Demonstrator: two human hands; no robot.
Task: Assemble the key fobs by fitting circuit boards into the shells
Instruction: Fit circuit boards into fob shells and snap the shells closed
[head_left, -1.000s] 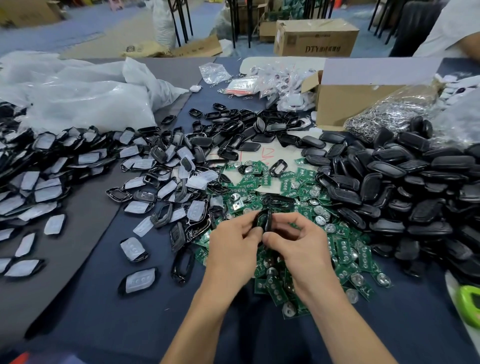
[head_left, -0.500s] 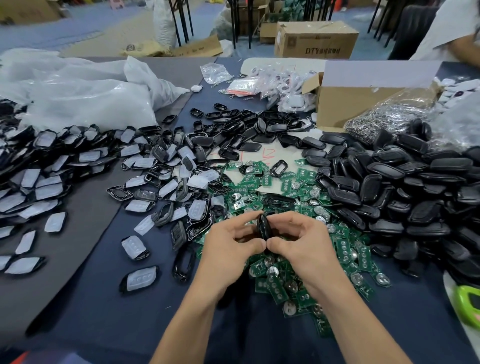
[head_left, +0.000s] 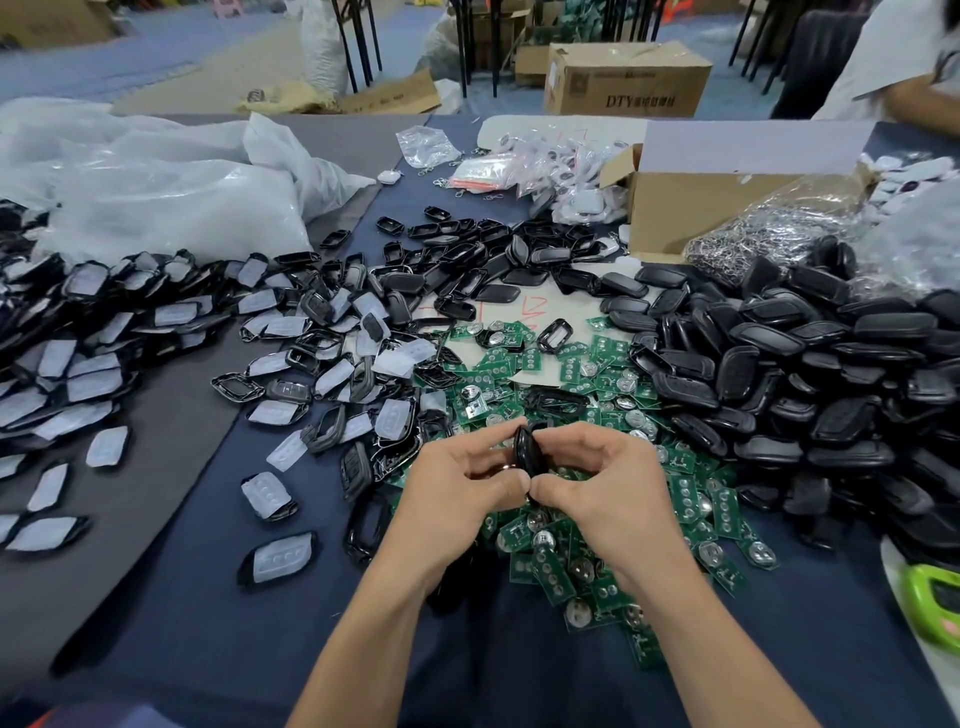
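Note:
A black key fob (head_left: 529, 453) stands on edge between my two hands, just above a heap of green circuit boards (head_left: 566, 551). My left hand (head_left: 457, 488) pinches the fob from the left with thumb and fingers. My right hand (head_left: 602, 483) pinches it from the right, thumb tip against the left thumb. I cannot see inside the fob. Black shell backs (head_left: 789, 374) are piled at the right. Shell fronts with white button pads (head_left: 291, 374) are spread at the left.
A cardboard box (head_left: 691, 208) and a bag of metal key rings (head_left: 769, 234) stand at the back right. Crumpled clear plastic bags (head_left: 156, 187) lie at the back left. A green object (head_left: 930, 603) sits at the right edge. Another person's arm (head_left: 914, 98) shows top right.
Both hands have stayed over the circuit boards with the fob between them. The fob has turned slightly and the thumbs have come together beneath it.

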